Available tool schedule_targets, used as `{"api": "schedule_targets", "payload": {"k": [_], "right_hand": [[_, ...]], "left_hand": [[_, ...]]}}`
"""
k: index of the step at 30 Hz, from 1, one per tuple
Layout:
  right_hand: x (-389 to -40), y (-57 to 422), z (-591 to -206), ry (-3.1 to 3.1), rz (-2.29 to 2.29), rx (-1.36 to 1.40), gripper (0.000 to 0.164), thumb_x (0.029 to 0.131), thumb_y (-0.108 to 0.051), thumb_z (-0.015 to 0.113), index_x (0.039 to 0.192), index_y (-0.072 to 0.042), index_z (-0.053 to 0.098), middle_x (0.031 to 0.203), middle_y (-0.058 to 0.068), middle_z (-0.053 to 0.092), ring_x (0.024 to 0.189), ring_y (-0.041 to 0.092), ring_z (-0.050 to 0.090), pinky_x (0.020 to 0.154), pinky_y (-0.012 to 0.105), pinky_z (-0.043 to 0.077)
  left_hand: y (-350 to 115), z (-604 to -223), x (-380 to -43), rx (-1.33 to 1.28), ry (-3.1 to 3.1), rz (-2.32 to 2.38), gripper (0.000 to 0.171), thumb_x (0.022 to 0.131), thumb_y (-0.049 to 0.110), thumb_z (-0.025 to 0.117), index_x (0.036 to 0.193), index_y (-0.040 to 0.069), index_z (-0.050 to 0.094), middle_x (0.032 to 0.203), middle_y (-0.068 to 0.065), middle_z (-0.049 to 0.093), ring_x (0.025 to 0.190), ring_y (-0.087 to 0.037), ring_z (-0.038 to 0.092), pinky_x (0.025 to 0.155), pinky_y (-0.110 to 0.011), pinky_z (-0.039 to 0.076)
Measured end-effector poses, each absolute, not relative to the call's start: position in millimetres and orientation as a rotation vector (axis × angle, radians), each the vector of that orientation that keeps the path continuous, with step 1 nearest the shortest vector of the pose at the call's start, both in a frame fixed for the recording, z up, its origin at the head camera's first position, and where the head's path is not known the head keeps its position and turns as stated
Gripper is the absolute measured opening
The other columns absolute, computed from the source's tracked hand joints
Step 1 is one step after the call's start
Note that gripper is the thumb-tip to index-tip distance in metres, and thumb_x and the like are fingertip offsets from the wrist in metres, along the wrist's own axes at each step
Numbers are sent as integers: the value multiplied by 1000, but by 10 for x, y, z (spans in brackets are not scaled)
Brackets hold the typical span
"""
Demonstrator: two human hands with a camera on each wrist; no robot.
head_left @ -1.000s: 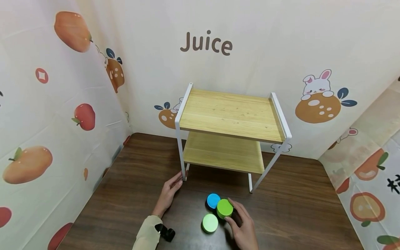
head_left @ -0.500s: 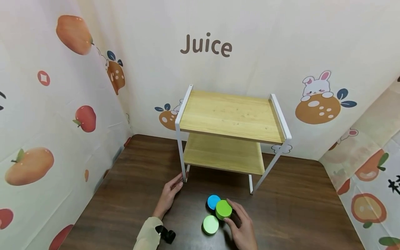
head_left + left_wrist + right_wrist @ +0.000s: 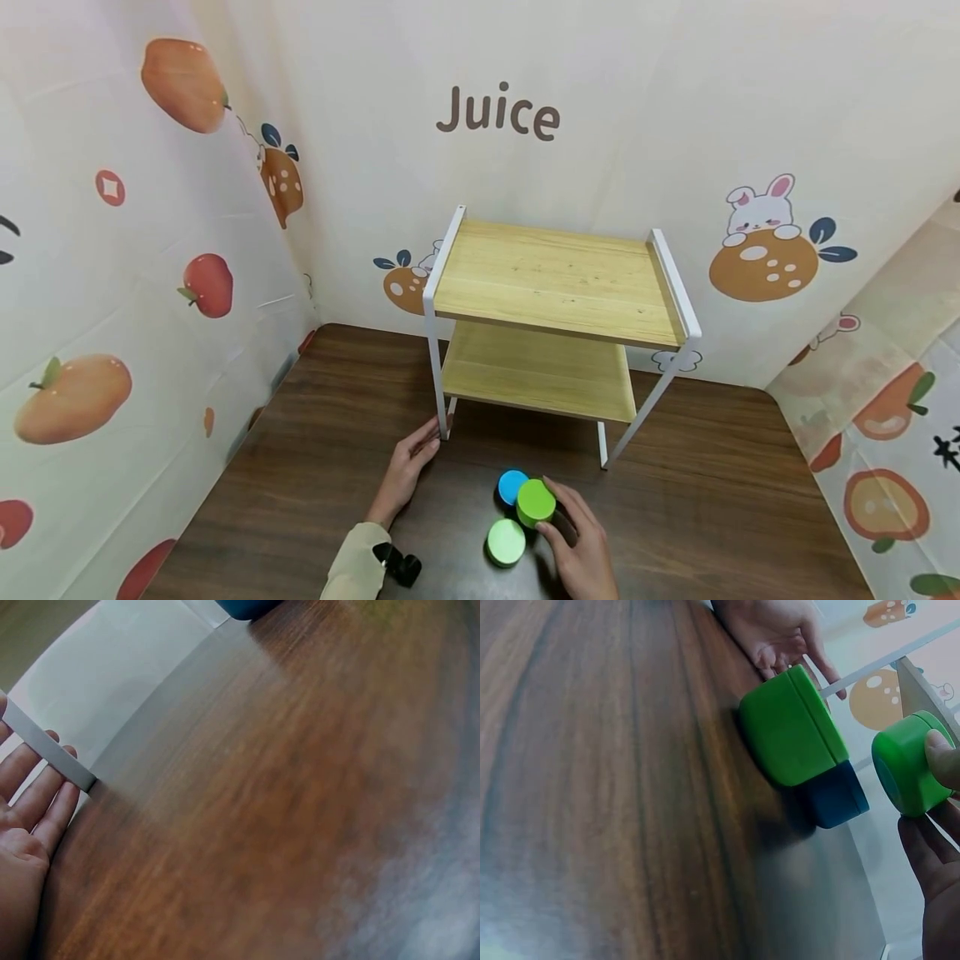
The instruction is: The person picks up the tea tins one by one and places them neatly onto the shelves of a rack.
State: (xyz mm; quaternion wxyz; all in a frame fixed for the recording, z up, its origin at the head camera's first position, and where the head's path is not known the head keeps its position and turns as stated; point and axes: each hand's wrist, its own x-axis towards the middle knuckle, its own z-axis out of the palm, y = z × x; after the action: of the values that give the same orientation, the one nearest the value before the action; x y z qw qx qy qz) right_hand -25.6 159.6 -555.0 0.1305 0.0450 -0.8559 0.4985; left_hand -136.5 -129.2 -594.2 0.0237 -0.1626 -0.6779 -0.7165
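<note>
In the head view my right hand (image 3: 581,542) pinches a bright green round lidded container (image 3: 536,502) between thumb and fingers. The right wrist view shows this green container (image 3: 911,763) raised off the table and tilted. A pale green container (image 3: 506,542) and a smaller blue container (image 3: 513,487) stand upright on the table beside it. At the front left leg of a two-tier wooden shelf (image 3: 555,279), my left hand (image 3: 405,467) lies with fingers extended behind the white leg (image 3: 51,750). Its thumb is on the near side.
The shelf's two boards bear nothing, and white metal side frames hold them up. A dark wooden table (image 3: 712,500) lies under everything. Printed cloth walls (image 3: 600,100) enclose its back and sides.
The bright green container and my right hand have shifted very slightly left. My left hand stays at the shelf leg; the whole view has drifted down a little.
</note>
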Motion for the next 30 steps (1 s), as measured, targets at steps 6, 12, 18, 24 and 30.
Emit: {"api": "schedule_targets", "payload": {"k": [6,12,18,24,30], "right_hand": [[-300,1594,-5523,-2473,1396,201,68,86,-7,85,144,-35,63,135,-11,69,124,10,66,105,6,40],[-416,1557,-5461,-2381,1378,382,66,87,-6,84,146,-27,63,136,-6,69,126,14,66,107,6,40],[-526,1484,-5356,-2330,1371,515,66,86,-4,84,146,-19,63,137,1,69,125,16,67,108,7,41],[-629,1414,-5236,-2324,1381,594,63,88,-5,82,147,-15,62,137,4,69,126,16,67,109,9,42],[-698,1363,-5135,-2362,1402,584,62,91,-10,82,148,-20,62,138,1,68,128,17,66,108,13,46]], "left_hand": [[-1290,-5940,-1347,-468,-2103,-2230,49,107,3,54,152,-14,45,150,-36,51,134,1,58,106,-11,45],[-1281,-5952,-1348,-423,-2124,-2226,50,107,5,55,151,-15,45,150,-36,52,129,9,57,105,-10,45],[-1287,-5957,-1360,-480,-2111,-2225,49,108,5,54,152,-15,45,150,-35,53,134,1,58,107,-11,45],[-1299,-5958,-1369,-517,-2095,-2218,49,108,5,54,152,-14,45,150,-36,52,139,-11,58,107,-11,45],[-1310,-5961,-1365,-543,-2082,-2209,48,108,3,53,152,-15,45,149,-39,50,140,-15,58,107,-12,45]]}}
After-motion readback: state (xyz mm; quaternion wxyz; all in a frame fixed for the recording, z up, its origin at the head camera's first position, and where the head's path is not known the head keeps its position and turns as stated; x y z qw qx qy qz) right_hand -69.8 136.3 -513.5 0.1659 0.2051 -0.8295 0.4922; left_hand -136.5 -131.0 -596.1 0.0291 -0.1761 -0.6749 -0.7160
